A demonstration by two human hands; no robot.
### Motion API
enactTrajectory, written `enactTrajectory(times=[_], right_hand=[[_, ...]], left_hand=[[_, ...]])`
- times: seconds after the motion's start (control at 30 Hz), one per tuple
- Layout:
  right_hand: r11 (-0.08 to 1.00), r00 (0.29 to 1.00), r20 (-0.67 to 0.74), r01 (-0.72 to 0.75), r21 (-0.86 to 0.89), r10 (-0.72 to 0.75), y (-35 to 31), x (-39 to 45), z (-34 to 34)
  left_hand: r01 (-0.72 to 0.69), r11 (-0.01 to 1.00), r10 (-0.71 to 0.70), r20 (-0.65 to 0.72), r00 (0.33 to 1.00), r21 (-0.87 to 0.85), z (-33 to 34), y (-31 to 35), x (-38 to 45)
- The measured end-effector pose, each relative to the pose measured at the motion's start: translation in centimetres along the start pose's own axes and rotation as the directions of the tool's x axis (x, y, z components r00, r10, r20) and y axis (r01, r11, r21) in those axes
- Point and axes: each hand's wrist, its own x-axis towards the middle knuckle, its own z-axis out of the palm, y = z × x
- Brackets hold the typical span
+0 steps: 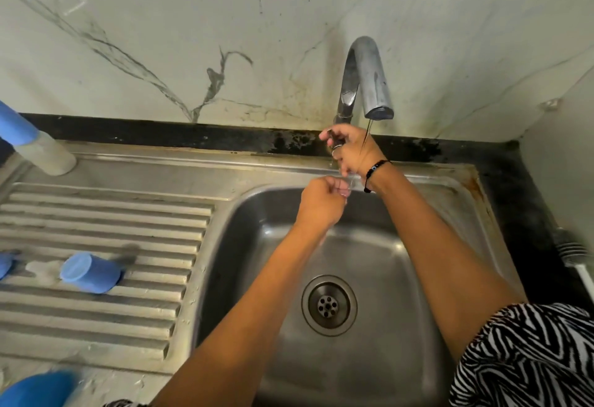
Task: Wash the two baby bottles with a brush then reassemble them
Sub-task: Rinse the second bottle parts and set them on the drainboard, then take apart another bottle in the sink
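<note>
**Hands at the tap, bottle parts on the drainer**

We see both hands raised over the back of a steel sink (427, 246). The right hand (352, 149) reaches up to the base of the curved tap (366, 75), its fingers curled round the tap's handle there; a ring shows on one finger and a dark beaded bracelet (374, 172) sits on the wrist. The left hand (323, 200) hangs just below and in front of it, above the basin, fingers curled round a small clear part (347, 186) that peeps out beside the thumb. It is too small and see-through for us to say which bottle part it is.

On the ribbed drainer (96, 319) to the left, a blue bottle cap (90, 273) lies on its side, and a pale clear piece (41, 270) lies just beside it, blurred. Another blue piece (6, 263) is cut off by the left edge. At the far left rear corner a baby bottle (35, 139) stands tilted in view, blue on top and cloudy below. A further blue object (38, 387) fills the lower left corner, too blurred to name.

The drain (328, 305) lies in the middle of the basin. A zebra-striped sleeve (527, 358) covers the right upper arm.
</note>
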Motion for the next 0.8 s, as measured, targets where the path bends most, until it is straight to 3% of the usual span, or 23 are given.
enactTrajectory(times=[0.1,0.27,0.5,0.63,0.7,0.8], right_hand=[[0.927,0.998,-0.058,-0.001,0.374,0.024,0.9,-1.3,-0.5],[0.918,0.996,-0.068,-0.031,0.395,0.063,1.7,-3.3,-0.5],[0.990,0.994,-0.058,-0.096,-0.107,0.090,3.6,-10.5,0.3],[0.945,0.993,-0.101,0.025,-0.327,-0.061,3.4,-14.7,2.3],[0.915,0.973,-0.162,0.088,-0.395,-0.164,3.2,-16.3,3.3],[0.900,0.986,-0.109,0.066,-0.431,-0.125,3.2,-18.0,5.0]], left_hand=[[-0.007,1.000,0.007,0.004,1.000,-0.026,0.1,-0.3,-0.3],[-0.042,0.999,0.043,0.007,0.999,-0.019,0.0,-0.3,-1.1],[-0.115,0.992,0.116,-0.039,0.992,0.044,-1.3,-1.2,-5.0],[-0.193,0.966,0.207,-0.070,0.976,0.170,-2.4,-1.7,-9.1],[-0.235,0.940,0.261,-0.074,0.963,0.249,-2.8,-2.2,-10.9],[-0.209,0.913,0.233,-0.028,0.972,0.351,-3.9,-3.3,-13.1]])
